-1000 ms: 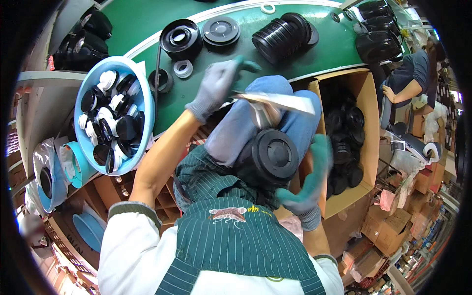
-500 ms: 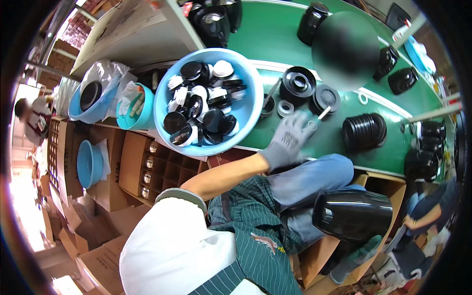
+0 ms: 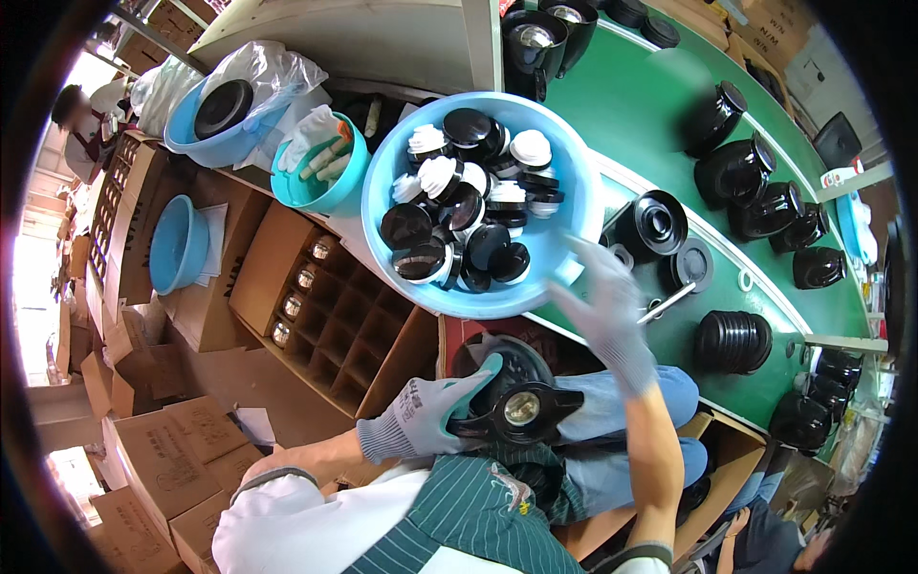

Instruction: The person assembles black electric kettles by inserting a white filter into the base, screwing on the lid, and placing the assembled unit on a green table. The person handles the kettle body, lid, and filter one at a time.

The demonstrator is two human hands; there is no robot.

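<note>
My left hand (image 3: 428,417), in a grey and teal glove, grips a black round jug part (image 3: 521,409) with a shiny metal centre, resting on my lap. My right hand (image 3: 601,298), in a grey glove, hovers with fingers spread at the near rim of a big light-blue basin (image 3: 577,234). The basin holds several black and white round caps (image 3: 469,206). A thin metal rod (image 3: 669,302) lies on the green table just right of that hand.
The green table (image 3: 660,124) carries black jug bodies (image 3: 736,172), a black round lid (image 3: 656,224) and a stack of black rings (image 3: 732,341). A teal bowl (image 3: 318,177), a divided cardboard box (image 3: 330,320) and stacked cartons (image 3: 153,450) lie left. Another person (image 3: 81,115) is far left.
My view has swung left toward the basin. My right hand moved from the green table to the basin's rim. My left hand now grips the black part on my lap.
</note>
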